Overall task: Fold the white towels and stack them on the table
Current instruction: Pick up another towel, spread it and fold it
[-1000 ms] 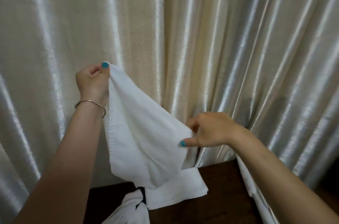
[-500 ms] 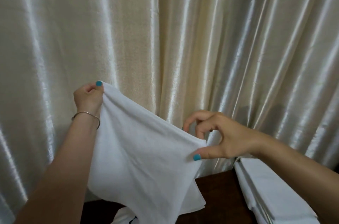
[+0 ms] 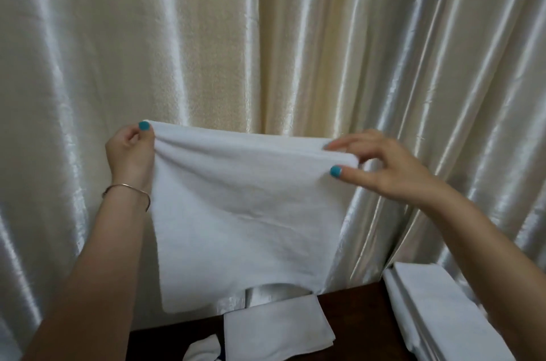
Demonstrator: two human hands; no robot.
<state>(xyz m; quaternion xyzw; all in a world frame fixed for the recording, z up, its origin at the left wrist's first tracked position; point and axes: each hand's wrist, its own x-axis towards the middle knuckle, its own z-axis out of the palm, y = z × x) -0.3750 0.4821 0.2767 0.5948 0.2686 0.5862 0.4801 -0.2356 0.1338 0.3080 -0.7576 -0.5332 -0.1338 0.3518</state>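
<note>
A white towel (image 3: 245,213) hangs spread flat in the air in front of me, above the dark wooden table (image 3: 354,319). My left hand (image 3: 130,153) pinches its upper left corner. My right hand (image 3: 381,165) pinches the upper right corner between thumb and fingertips, the other fingers spread. Below the hanging towel a folded white towel (image 3: 274,328) lies on the table. A stack of folded white towels (image 3: 437,310) sits at the table's right side, partly hidden by my right forearm.
A shiny cream curtain (image 3: 266,35) fills the whole background right behind the table. A crumpled white cloth (image 3: 201,350) with something dark beside it pokes in at the bottom edge, left of the folded towel.
My hands have moved apart and level, so the towel that hung bunched from the left hand is now stretched flat between both upper corners. The view has tilted down slightly.
</note>
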